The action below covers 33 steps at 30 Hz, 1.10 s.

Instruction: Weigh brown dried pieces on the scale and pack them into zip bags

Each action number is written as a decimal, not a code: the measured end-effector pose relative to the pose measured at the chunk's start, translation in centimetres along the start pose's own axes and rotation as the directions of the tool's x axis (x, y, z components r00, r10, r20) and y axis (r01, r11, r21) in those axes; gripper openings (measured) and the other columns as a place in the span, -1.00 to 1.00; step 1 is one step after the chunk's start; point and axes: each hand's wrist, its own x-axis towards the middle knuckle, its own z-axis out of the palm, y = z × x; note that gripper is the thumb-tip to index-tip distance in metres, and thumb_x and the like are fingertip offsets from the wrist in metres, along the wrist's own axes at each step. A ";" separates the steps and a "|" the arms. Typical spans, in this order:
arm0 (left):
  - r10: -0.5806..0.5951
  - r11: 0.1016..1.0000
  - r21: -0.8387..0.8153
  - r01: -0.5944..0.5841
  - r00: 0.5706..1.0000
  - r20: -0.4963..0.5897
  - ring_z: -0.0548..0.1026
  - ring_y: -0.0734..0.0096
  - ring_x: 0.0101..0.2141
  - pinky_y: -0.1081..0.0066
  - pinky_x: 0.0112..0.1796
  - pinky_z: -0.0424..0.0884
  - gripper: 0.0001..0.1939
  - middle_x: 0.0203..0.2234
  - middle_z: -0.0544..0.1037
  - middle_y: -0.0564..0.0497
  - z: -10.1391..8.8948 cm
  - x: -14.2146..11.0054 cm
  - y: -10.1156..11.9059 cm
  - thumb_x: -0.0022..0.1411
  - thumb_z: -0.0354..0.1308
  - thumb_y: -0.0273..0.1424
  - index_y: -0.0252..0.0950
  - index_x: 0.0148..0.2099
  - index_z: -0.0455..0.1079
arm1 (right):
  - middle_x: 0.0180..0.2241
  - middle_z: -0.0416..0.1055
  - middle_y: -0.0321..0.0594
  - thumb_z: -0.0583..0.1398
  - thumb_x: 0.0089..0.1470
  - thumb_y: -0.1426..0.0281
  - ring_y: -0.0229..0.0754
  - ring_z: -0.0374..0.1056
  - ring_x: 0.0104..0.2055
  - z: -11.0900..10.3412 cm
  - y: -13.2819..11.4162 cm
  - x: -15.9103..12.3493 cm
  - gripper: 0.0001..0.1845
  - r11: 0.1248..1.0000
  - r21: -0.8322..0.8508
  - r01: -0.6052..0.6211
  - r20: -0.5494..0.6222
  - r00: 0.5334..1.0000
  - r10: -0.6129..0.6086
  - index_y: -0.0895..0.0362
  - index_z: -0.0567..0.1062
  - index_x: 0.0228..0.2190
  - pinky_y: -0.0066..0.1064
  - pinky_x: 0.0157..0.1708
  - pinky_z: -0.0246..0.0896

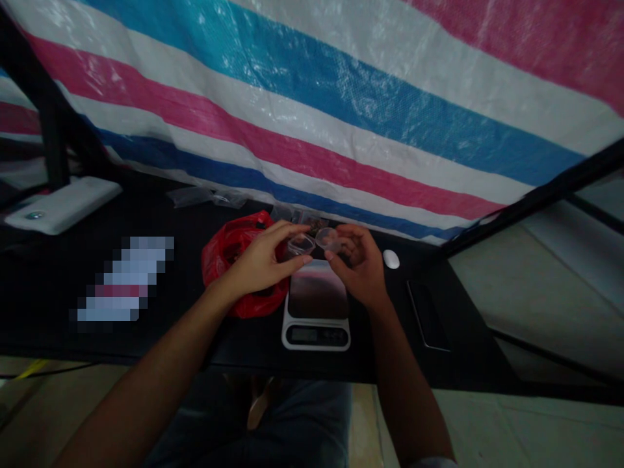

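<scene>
My left hand (266,257) holds a small clear plastic bag (301,245) between thumb and fingers, its mouth spread into an angular opening. Right beside it, my right hand (359,260) pinches a small translucent round cup (327,238), tilted towards the bag. I cannot make out what either contains. Both hands hover over the far end of a white kitchen scale (316,335) with a dark, shiny platform; its display is too dim to read. To the left, partly behind my left forearm, an open red plastic bag (214,253) lies with brownish contents.
Clear plastic bags (209,197) lie along the back edge, with some brown bits (314,224) behind my hands. A white oval object (390,259) and a dark phone (428,315) are at right. A white device (63,205) and a blurred-out item (127,279) are at left. A striped sheet (292,97) hangs behind.
</scene>
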 end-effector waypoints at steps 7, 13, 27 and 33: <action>-0.054 0.998 -0.039 0.051 0.996 -0.073 0.58 0.19 -0.07 0.24 0.01 0.47 -0.70 -0.10 0.63 -0.04 -0.8 1.1 0.8 0.30 0.28 -0.21 -0.24 0.01 0.53 | -0.10 0.47 -0.18 0.29 0.03 0.51 -0.12 0.42 -0.10 -1.6 0.3 0.2 -0.58 0.977 -0.206 0.061 0.348 0.937 0.014 0.07 0.48 -0.04 -0.26 -0.09 0.35; 0.039 0.999 0.008 -0.040 0.999 0.015 0.58 0.19 -0.08 0.23 -0.02 0.47 -0.74 -0.11 0.63 -0.07 0.1 4.5 1.2 0.27 0.27 -0.28 -0.27 -0.03 0.49 | -0.13 0.52 -0.19 0.41 0.01 0.36 -0.09 0.42 -0.10 -0.9 1.1 -0.1 -0.63 0.951 -0.308 -0.007 0.406 0.903 0.138 0.10 0.48 -0.14 -0.23 -0.05 0.32; 0.020 0.947 0.301 -0.114 0.955 0.297 0.51 0.04 0.17 0.15 0.16 0.42 -0.38 0.18 0.53 -0.26 0.5 5.9 -5.2 0.18 0.29 -0.52 -0.35 0.29 0.32 | -0.26 0.57 -0.17 0.26 0.28 0.25 -0.10 0.47 -0.20 -0.4 2.3 0.1 -0.78 0.905 -0.423 0.050 0.265 0.962 0.070 0.09 0.58 -0.10 -0.26 -0.17 0.31; 0.022 0.901 0.405 -0.156 0.948 0.316 0.54 0.15 0.05 0.24 0.10 0.42 -0.69 0.04 0.58 -0.19 -3.9 4.1 -2.2 0.27 0.20 -0.53 -0.35 0.06 0.50 | -0.26 0.60 -0.14 0.19 0.32 0.29 -0.10 0.49 -0.22 -0.6 2.0 0.4 -0.79 0.906 -0.423 0.017 0.222 0.971 0.085 0.11 0.60 -0.18 -0.28 -0.20 0.32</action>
